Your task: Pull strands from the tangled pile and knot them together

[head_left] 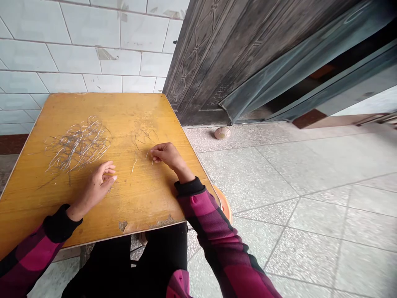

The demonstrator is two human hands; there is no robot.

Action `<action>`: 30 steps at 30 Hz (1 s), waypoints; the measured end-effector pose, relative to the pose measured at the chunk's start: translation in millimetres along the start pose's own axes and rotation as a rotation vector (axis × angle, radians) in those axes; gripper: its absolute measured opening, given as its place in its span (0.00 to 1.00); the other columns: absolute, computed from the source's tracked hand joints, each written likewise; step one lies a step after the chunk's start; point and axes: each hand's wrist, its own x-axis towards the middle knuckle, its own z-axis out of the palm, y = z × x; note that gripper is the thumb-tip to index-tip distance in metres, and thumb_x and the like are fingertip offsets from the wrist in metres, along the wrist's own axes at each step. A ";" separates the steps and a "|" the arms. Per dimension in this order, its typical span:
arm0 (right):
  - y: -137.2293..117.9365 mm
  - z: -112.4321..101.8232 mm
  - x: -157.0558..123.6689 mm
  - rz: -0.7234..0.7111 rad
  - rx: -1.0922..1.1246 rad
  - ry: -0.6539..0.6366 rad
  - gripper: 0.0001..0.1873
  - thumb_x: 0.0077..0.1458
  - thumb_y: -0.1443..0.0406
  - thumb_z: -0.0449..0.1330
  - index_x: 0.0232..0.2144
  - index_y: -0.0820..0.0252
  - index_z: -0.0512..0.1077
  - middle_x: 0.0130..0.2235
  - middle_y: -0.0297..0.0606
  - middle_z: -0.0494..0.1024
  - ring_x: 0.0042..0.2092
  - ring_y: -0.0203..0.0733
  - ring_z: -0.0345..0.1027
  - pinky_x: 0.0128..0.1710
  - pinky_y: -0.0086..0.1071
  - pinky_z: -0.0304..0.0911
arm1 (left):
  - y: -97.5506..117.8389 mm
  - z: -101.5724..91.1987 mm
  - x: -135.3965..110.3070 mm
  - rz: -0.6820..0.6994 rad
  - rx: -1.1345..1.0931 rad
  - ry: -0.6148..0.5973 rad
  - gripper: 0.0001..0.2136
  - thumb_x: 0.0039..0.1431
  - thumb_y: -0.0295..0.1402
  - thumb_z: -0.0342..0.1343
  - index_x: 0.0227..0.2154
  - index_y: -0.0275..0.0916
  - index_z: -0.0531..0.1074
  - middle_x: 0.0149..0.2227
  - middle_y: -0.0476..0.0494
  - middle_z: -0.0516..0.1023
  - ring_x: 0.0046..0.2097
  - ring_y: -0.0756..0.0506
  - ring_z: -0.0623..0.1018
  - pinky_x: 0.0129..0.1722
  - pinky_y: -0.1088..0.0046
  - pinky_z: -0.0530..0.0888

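A tangled heap of thin silvery wires (77, 145) lies on the left part of a worn yellow wooden table (130, 107). A smaller cluster of bent wires (145, 138) sits near the table's right side. My right hand (166, 155) rests beside that cluster with its fingers curled in a pinch on a thin wire piece. My left hand (97, 184) lies on the tabletop below the big heap, its fingers loosely curled and nothing visible in them. A single loose wire (134, 164) lies between the two hands.
The table stands against a white tiled wall (93, 41). To the right is a dark metal door (248, 54) and a speckled tiled floor (310, 198). A small round object (222, 133) lies on the floor by the door. The table's front edge is chipped (161, 222).
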 end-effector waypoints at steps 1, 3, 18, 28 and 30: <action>0.0 -2.1 0.5 -0.022 -0.080 0.046 0.05 0.47 0.68 0.60 0.22 0.64 0.73 0.17 0.32 0.71 0.19 0.31 0.64 0.22 0.27 0.63 | -0.2 -0.3 0.0 0.005 0.006 -0.001 0.20 0.56 0.35 0.55 0.52 0.38 0.64 0.48 0.36 0.72 0.47 0.43 0.75 0.43 0.63 0.74; -1.4 -6.9 -0.2 -0.080 -0.251 0.150 0.06 0.48 0.67 0.59 0.24 0.63 0.75 0.17 0.32 0.71 0.20 0.33 0.66 0.25 0.28 0.63 | 0.3 -1.1 0.0 0.017 0.017 0.002 0.20 0.56 0.34 0.55 0.52 0.38 0.64 0.48 0.36 0.72 0.46 0.43 0.75 0.42 0.64 0.74; 1.7 52.1 -37.7 -0.804 -0.465 -0.404 0.11 0.57 0.64 0.60 0.41 0.60 0.76 0.52 0.50 0.74 0.55 0.48 0.67 0.54 0.45 0.64 | 2.9 -29.5 14.6 0.269 0.466 0.151 0.07 0.57 0.28 0.52 0.37 0.40 0.73 0.42 0.40 0.74 0.47 0.41 0.73 0.49 0.61 0.70; 13.3 20.2 -8.1 -0.821 -0.645 -0.097 0.13 0.59 0.70 0.51 0.31 0.58 0.75 0.46 0.47 0.76 0.51 0.47 0.69 0.50 0.42 0.67 | -14.5 -54.9 25.6 0.218 0.711 0.202 0.07 0.53 0.27 0.55 0.35 0.40 0.74 0.39 0.41 0.72 0.45 0.40 0.72 0.47 0.62 0.68; 8.5 19.5 -10.8 -0.846 -0.669 -0.065 0.12 0.60 0.69 0.51 0.32 0.59 0.75 0.45 0.49 0.77 0.49 0.49 0.69 0.49 0.44 0.67 | -12.9 -54.1 25.8 0.216 0.729 0.199 0.07 0.53 0.27 0.55 0.35 0.40 0.74 0.38 0.41 0.71 0.44 0.40 0.71 0.47 0.62 0.68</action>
